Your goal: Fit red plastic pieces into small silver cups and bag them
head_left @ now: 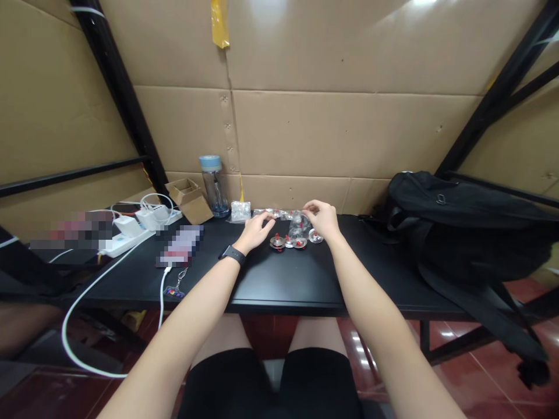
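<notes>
My left hand (257,230), a dark watch on its wrist, hovers over the table left of several small metal discs. Its fingers are stretched out with the thumb apart, and nothing shows in them. My right hand (324,219) is closed in a pinch at a crinkled clear plastic bag (299,224) with bits of red inside. The discs look like finger cymbals with red loops: one pair (277,241) lies nearest my left hand, another disc (299,242) sits below the bag, and a shiny one (315,235) lies under my right hand. More wrapped pieces (276,213) line the back.
Along the back stand a blue-lidded bottle (213,189), an open cardboard box (191,201) and a clear packet (240,211). Leftward lie a phone (181,245), its white cable and a power strip (126,240). A black bag (471,227) covers the right side.
</notes>
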The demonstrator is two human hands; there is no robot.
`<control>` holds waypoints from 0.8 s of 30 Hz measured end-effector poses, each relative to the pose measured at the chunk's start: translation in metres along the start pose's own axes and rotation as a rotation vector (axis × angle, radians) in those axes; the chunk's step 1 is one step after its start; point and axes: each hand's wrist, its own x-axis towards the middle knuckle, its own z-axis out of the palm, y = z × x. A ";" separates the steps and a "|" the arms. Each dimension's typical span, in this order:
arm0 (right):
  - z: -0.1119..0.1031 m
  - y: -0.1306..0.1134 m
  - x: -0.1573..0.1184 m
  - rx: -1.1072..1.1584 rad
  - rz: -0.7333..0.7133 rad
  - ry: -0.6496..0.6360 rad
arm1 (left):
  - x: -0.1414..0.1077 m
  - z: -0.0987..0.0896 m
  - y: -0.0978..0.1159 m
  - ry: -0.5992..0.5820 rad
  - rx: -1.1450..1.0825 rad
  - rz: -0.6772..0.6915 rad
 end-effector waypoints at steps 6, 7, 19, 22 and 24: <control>0.000 0.005 0.005 0.195 0.049 0.132 | -0.001 0.000 0.002 -0.005 -0.049 0.015; 0.001 0.004 0.005 0.237 0.056 0.142 | -0.001 -0.001 0.004 -0.008 -0.060 0.036; 0.025 0.008 0.000 0.470 0.177 0.078 | -0.010 0.005 0.035 0.055 0.561 0.490; 0.026 0.005 -0.001 0.490 0.196 0.060 | -0.009 0.008 0.034 0.070 0.594 0.576; 0.024 0.002 -0.002 0.504 0.210 0.032 | -0.008 0.009 0.032 0.084 0.597 0.596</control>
